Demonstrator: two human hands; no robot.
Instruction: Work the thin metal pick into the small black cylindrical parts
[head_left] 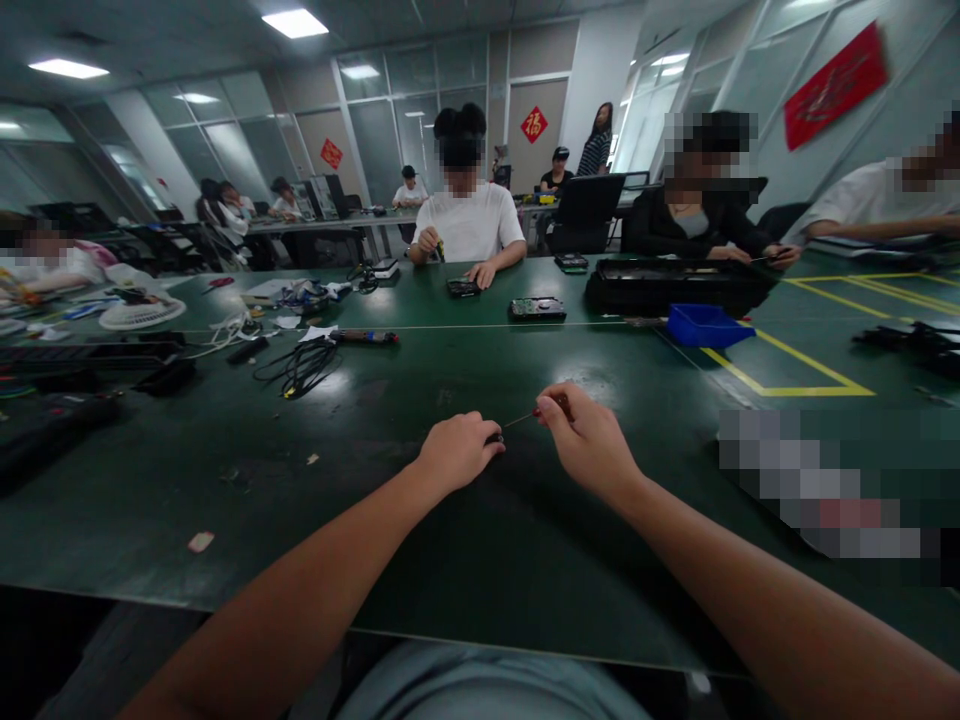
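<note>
In the head view, my right hand [594,440] pinches the dark reddish handle of a screwdriver [520,420]. Its thin shaft points left and slightly down toward my left hand [459,452]. The fingers of that hand are closed around a small dark piece with a shiny part [494,438], mostly hidden, so its kind is unclear. The screwdriver tip lies close to this piece; whether they touch cannot be made out. Both hands are above the green tabletop [420,385], near its middle.
Ahead lie a hard drive [537,308], a black tray [675,285] and a blue bin [705,325]. To the left are a cabled tool [364,337], coiled black cable [304,368] and a white fan [142,300]. A person [469,225] works opposite; other people sit around.
</note>
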